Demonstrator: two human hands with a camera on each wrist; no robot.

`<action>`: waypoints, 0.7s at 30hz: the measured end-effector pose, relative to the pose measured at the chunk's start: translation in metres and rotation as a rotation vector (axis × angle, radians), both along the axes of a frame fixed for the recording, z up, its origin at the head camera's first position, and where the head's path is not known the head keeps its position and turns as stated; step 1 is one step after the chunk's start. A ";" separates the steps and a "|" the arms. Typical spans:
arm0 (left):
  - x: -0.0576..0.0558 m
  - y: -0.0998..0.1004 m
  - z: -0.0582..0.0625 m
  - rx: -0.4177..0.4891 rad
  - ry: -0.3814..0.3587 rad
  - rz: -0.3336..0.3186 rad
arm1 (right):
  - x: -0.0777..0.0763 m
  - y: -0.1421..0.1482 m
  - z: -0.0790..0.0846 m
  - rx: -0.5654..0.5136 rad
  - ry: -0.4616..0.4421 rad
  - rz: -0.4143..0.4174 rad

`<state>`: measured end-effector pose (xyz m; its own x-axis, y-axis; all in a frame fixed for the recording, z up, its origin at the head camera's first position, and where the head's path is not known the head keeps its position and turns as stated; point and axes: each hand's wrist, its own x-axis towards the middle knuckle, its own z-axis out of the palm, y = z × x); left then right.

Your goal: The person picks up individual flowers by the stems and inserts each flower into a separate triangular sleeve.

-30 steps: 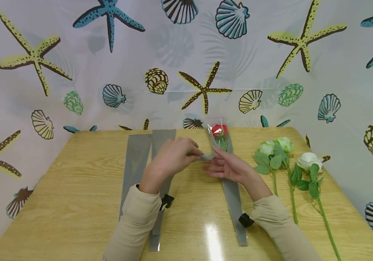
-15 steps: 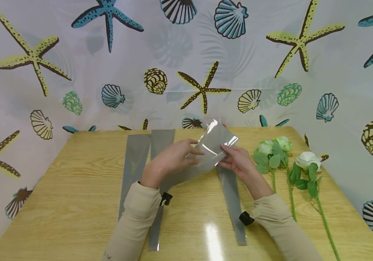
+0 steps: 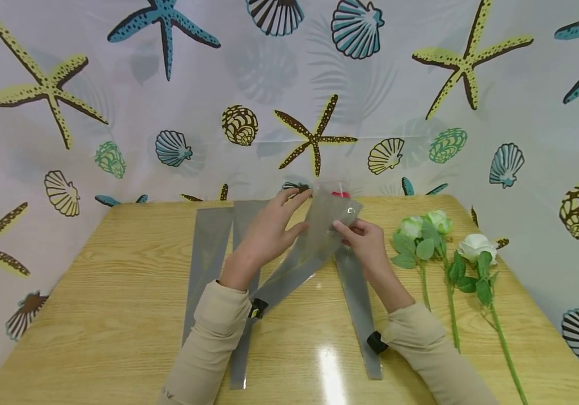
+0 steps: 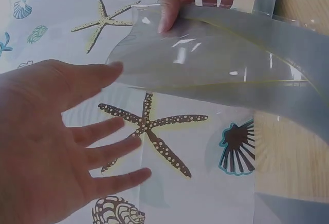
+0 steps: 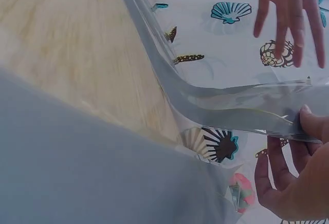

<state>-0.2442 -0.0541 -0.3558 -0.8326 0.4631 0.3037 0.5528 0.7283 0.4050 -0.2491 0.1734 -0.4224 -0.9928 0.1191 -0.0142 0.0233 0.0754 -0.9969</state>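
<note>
Hanging behind the far edge of the table, the sea-print cloth is the biggest item. Table next: wood grain, glare patch toward the near edge. Gray film sleeves after that. The flat sleeves lie left of centre, running from the far edge toward the near edge; the loaded sleeve slants right of centre, clear end at the far edge. The raised sleeve bends up from the left-of-centre strips, its mouth lifted above the table near the far edge, in front of the loaded one. Long-stemmed roses, two pale green-white and one white rose, lie along the right edge, blooms toward the far right corner.

Left hand: fingers spread, no grip; cannot tell if the thumb touches film. Right hand: pinching the raised sleeve near its mouth, thumb against fingers. Smallest, a red flower head at the loaded sleeve's clear end, mostly hidden.

Risks, judged: slick film could slip from the single pinch and drop; clinging layers could keep the mouth closed; the low-held mouth could catch the loaded sleeve and drag it.
</note>
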 end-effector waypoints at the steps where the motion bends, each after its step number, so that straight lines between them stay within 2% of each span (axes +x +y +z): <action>1: 0.000 0.000 0.000 0.022 0.023 -0.005 | 0.001 -0.001 0.000 0.022 0.015 -0.002; 5: 0.001 0.002 0.001 0.075 0.093 -0.035 | 0.005 -0.004 0.000 0.093 0.062 -0.019; 11: 0.002 0.006 -0.001 0.075 0.114 -0.025 | 0.009 -0.007 -0.001 0.145 0.088 -0.019; 18: 0.001 0.008 -0.006 0.071 0.179 -0.016 | 0.011 -0.005 0.004 0.312 0.135 0.113; 21: 0.001 0.008 -0.008 0.063 0.192 -0.013 | 0.012 -0.003 0.010 0.322 0.140 0.148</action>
